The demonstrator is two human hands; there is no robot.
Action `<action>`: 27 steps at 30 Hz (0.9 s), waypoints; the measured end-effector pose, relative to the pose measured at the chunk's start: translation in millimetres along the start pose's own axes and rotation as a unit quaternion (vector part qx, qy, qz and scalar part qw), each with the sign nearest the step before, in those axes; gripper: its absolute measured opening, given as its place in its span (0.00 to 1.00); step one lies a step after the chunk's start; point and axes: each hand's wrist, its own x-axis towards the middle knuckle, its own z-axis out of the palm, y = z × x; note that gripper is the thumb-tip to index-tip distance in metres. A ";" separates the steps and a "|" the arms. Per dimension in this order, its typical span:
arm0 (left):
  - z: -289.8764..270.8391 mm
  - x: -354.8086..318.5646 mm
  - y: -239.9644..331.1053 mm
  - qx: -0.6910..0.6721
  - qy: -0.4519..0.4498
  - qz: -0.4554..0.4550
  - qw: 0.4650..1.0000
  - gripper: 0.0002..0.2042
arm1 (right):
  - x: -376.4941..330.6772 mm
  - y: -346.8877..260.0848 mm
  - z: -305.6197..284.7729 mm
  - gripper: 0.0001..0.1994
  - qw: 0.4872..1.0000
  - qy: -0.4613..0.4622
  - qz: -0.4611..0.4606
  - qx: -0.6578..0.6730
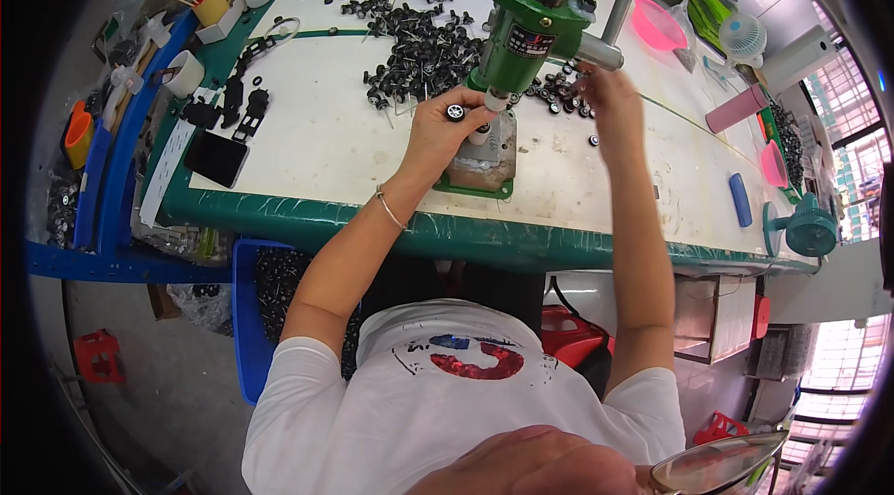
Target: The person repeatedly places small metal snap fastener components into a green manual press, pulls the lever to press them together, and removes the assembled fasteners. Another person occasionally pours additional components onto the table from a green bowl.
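My left hand (436, 132) is closed on a small black toy wheel (455, 112) with a silver hub. It is beneath the head of a green hand press (514, 48), beside the white-tipped ram (495, 102). A pale round holder (479, 135) stands on the press base (486, 169), partly covered by my fingers. My right hand (612, 102) is raised just below the end of the metal press lever (601, 54). Its fingers are smeared, so whether they touch the lever or hold anything is unclear.
Black wheels with thin metal axles (424, 53) lie heaped behind the press. Loose wheels (559, 94) lie right of it. A phone (216, 158) rests at the left, and a blue roll-shaped object (739, 200) and teal fan (808, 227) at the right. A blue bin (247, 327) stands below the table.
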 end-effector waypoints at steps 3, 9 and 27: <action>-2.6 -1.3 -3.8 -0.011 0.002 0.004 1.000 0.06 | 29.3 -53.1 2.3 0.22 0.973 -0.098 -0.067 0.196; -1.0 1.4 4.4 0.006 -0.029 0.036 0.999 0.05 | 79.0 -173.1 34.7 0.15 0.957 -0.143 -0.112 0.224; -6.9 4.1 -4.2 0.040 -0.035 0.052 0.997 0.05 | 58.8 -160.4 42.1 0.13 0.905 -0.149 -0.221 0.331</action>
